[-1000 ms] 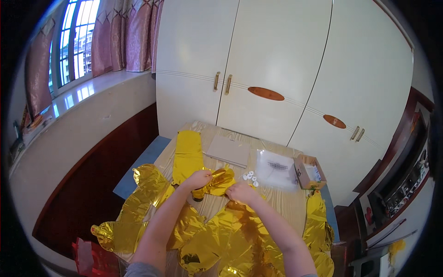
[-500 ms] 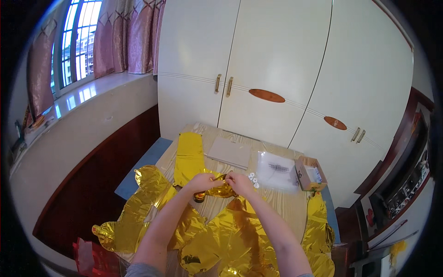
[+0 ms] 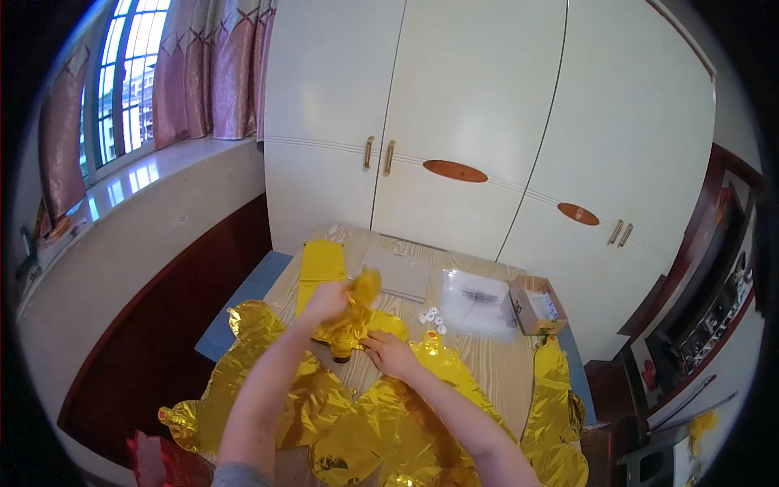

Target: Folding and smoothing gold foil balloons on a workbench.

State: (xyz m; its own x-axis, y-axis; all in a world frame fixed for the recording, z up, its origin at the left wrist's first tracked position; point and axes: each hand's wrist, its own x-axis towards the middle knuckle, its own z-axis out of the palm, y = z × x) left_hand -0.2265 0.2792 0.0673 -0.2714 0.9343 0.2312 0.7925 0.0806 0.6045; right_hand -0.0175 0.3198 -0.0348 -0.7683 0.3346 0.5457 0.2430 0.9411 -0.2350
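Left hand [image 3: 327,300] had gold foil [image 3: 350,325] bunched in fist; right hand [image 3: 389,355] touched it, fingers bent, couldn't tell if gripping. Foil between hands looked kinda half-unfolded; bigger foil pieces [image 3: 349,442] nearer than hands already spread out.

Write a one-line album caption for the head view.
Left hand holding and right hand touching gold foil at a table bearing white pieces and an open box.

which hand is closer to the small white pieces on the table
Right. The right hand is left of the small white pieces and nearer the person; the left hand is farther off to their left, holding gold foil.
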